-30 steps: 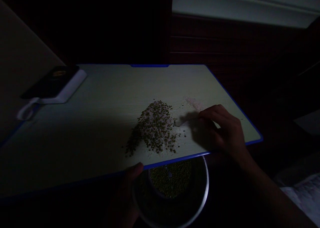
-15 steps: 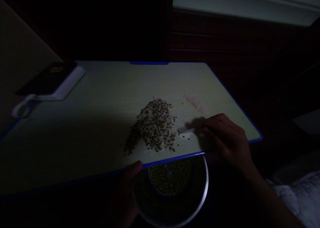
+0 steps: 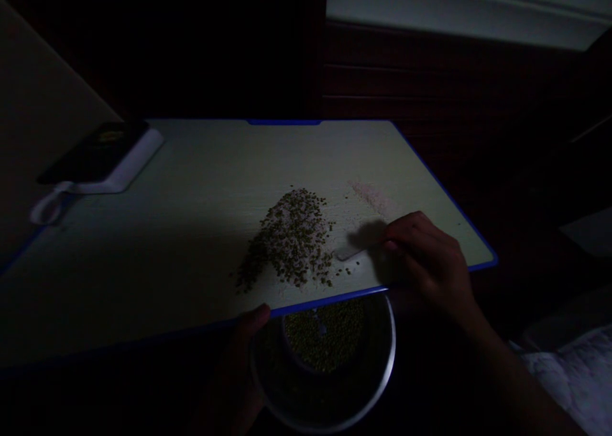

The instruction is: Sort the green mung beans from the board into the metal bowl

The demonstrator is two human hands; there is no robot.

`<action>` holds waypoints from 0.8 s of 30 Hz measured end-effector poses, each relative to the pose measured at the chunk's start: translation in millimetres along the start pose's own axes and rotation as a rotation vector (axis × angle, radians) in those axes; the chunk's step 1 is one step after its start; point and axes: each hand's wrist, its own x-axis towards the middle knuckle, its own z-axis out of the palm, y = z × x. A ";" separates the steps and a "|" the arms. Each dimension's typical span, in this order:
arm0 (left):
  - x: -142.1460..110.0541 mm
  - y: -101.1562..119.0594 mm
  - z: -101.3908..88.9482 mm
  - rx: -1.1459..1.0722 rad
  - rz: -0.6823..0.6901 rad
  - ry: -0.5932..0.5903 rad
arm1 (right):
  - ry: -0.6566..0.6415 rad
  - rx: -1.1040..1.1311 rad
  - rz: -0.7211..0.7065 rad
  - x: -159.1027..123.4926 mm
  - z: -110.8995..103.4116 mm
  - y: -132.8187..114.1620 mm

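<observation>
My right hand (image 3: 430,257) is closed in a pinch on a thin, pale, flat-tipped tool (image 3: 351,252), perhaps a small spoon or spatula. Its tip rests on the board by the right edge of a pile of small green beans (image 3: 299,232) mixed with pale grains. Farther right lies a narrow strip of pinkish-white grains (image 3: 370,197). Below the board's near edge is a metal bowl (image 3: 391,359) holding green beans (image 3: 329,337). My left hand (image 3: 246,347) is wrapped at the bowl's left side, its thumb by the board edge; its other fingers are mostly hidden in the dark.
The pale board (image 3: 201,168) has a blue rim. A dark-screened phone (image 3: 98,152) lies on a white block with a strap (image 3: 48,208) at the far left. Patterned white cloth (image 3: 568,378) shows at lower right. The surroundings are very dark.
My right hand has shifted slightly left, bringing the tool's tip closer to the bean pile. A few loose beans near the tip have moved left. The left hand stays at the bowl.
</observation>
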 end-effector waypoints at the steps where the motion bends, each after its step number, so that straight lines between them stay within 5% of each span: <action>1: -0.9 1.3 0.2 0.012 0.016 0.004 | 0.021 0.005 0.017 -1.9 -1.5 0.9; 10: -9.7 3.8 -0.2 0.010 0.008 -0.014 | 0.086 -0.025 0.177 -30.1 -9.5 -4.2; 24: -5.5 -2.5 0.1 0.066 0.065 0.002 | 0.025 -0.005 0.094 -21.0 4.3 -30.2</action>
